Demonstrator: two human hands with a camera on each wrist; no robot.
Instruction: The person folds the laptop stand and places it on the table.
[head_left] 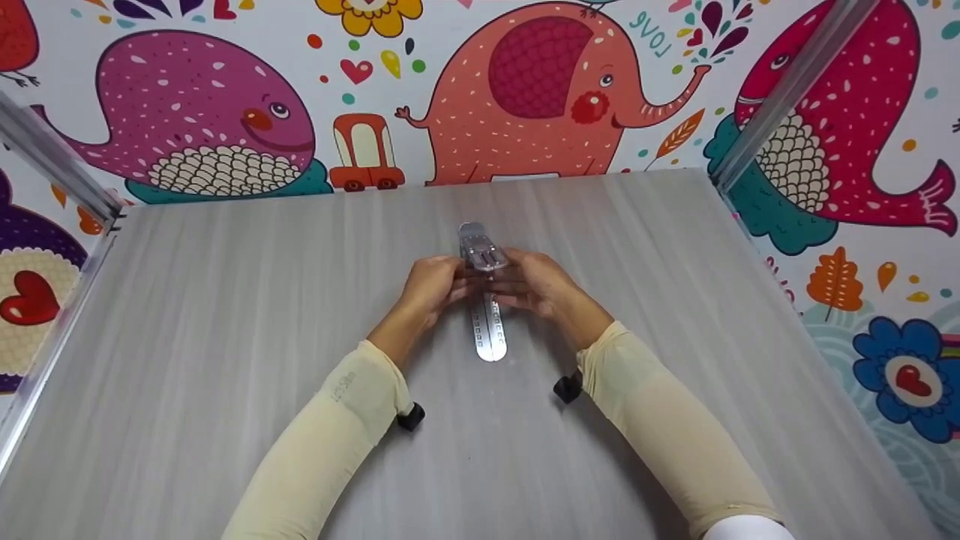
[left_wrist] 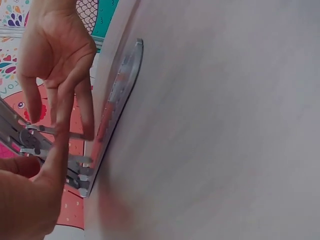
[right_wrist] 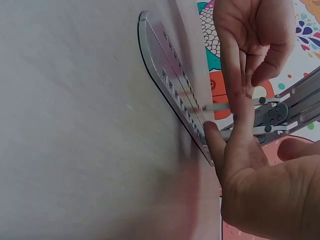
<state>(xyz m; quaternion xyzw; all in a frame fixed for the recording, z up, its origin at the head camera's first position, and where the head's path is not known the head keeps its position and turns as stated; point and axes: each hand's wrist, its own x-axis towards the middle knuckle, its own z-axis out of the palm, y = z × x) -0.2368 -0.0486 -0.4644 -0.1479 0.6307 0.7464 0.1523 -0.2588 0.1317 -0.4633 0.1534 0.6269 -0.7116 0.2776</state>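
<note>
A silver folding metal stand (head_left: 491,337) stands on the table, its long round-ended base marked by two rows of notches. Its hinged upper part (head_left: 480,247) rises away from the base at a slant. From the left, my left hand (head_left: 433,289) holds the stand at its thin support arms; my right hand (head_left: 546,283) holds it there from the right. Fingers of both hands meet between the base and the upper part. The right wrist view shows the notched base (right_wrist: 167,75) and a round dark hinge (right_wrist: 276,114). Part of the support arms is hidden behind fingers.
The grey wood-grain table (head_left: 225,337) reaches back to a wall (head_left: 465,22) printed with cartoon animals. Metal frame posts (head_left: 795,90) rise at the table's far corners. A small black device (head_left: 568,388) sits at the right wrist, another (head_left: 410,416) at the left.
</note>
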